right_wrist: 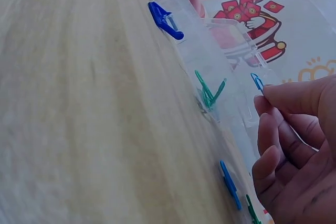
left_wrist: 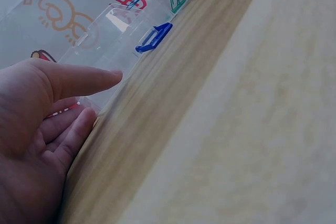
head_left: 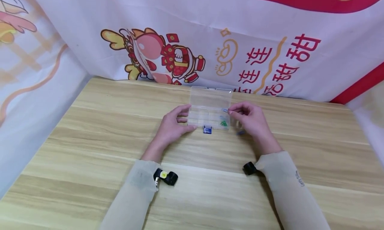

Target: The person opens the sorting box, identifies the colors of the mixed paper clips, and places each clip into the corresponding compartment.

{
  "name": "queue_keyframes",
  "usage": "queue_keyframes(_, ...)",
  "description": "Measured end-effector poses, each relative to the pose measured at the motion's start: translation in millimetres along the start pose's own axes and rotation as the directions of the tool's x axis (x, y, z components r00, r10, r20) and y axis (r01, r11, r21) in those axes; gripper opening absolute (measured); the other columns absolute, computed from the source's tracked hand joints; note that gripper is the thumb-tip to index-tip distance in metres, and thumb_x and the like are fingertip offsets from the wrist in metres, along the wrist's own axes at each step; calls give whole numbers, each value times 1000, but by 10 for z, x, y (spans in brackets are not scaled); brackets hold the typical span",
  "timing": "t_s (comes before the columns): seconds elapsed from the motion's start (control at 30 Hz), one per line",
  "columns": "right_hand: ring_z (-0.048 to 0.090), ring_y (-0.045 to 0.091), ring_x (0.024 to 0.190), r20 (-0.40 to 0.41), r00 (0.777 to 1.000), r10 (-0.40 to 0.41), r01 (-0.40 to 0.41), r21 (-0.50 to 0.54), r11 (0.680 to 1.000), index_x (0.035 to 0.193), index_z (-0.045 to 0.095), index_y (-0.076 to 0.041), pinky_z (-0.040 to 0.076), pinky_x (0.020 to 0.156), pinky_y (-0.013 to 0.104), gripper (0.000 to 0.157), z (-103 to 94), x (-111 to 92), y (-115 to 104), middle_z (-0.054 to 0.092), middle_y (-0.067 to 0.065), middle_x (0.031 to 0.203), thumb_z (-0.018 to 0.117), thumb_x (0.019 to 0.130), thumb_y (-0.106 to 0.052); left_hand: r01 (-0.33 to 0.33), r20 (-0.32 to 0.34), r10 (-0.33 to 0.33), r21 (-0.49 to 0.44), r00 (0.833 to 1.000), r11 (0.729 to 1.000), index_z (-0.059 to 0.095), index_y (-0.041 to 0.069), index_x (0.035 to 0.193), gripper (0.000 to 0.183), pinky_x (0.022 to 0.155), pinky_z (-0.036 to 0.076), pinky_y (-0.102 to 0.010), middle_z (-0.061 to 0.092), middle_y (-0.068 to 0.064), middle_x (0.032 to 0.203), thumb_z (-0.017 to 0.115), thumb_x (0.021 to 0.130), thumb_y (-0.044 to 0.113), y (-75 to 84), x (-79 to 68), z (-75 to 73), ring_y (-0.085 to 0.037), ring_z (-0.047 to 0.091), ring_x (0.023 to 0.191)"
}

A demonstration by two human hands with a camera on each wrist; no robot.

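A clear plastic compartment box (head_left: 204,115) stands on the table with its lid raised at the back and a blue latch (head_left: 207,129) at its front. My left hand (head_left: 174,124) grips the box's left end, thumb at the front edge and fingers along the side. Between thumb and fingertip my right hand (head_left: 249,119) pinches a blue paper clip (right_wrist: 256,81), held above the box's right end. Green paper clips (right_wrist: 210,97) lie in the right-hand compartment. Outside the box, near the right hand, are another blue paper clip (right_wrist: 230,184) and a green paper clip (right_wrist: 252,211).
The wooden table (head_left: 198,196) reaches back to a white printed cloth (head_left: 192,20) hanging close behind the box. Another cloth (head_left: 36,90) hangs along the left edge. Both wrists wear black cameras.
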State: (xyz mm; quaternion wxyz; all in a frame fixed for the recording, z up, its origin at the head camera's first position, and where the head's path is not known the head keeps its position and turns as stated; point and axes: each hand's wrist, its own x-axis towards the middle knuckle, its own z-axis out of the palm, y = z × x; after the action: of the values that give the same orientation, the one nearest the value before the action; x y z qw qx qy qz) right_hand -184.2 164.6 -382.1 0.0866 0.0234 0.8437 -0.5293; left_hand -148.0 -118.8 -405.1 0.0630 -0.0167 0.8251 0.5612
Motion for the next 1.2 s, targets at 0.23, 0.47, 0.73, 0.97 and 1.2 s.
queue_keyframes(0.23,59,19,97,14,1000,-15,15,-47,999,119,74,-13,54,74,25,19,25,4,4,68,3,112,74,102,-22,8,0,-8,2,1000,1000,56,24,156,80,113,56,-42,65,-9,144,91,85,10,6,2,-5,-28,66,127)
queue_keyframes(0.47,60,19,97,27,999,-28,29,-52,998,120,73,-9,54,74,24,22,26,-1,9,69,4,113,76,101,-21,2,1,-2,1,1000,1000,56,23,156,81,113,57,-42,65,-9,144,91,85,10,7,8,-2,-29,66,127)
queue_keyframes(0.73,59,19,98,19,1000,-5,6,-38,999,118,73,-13,53,74,24,21,43,11,39,67,1,112,76,101,-24,-14,7,14,-15,1000,1000,56,22,156,81,113,57,-44,65,-10,147,91,84,7,15,-2,-14,-31,67,127)
queue_keyframes(0.97,57,19,102,25,1000,-7,8,-26,1000,120,73,-12,52,79,24,22,52,4,35,67,3,116,76,101,-24,-10,7,10,-10,1000,1000,57,23,156,81,113,56,-43,65,-10,147,91,84,7,23,-17,-26,-31,66,127)
queue_keyframes(1.2,58,17,100,31,1000,-1,1,-3,1000,120,73,-14,53,80,26,25,-14,-49,14,66,0,113,77,100,-28,-12,8,12,-14,1000,1000,55,22,156,82,114,56,-43,64,-10,147,91,84,7,12,-16,-17,-30,66,128)
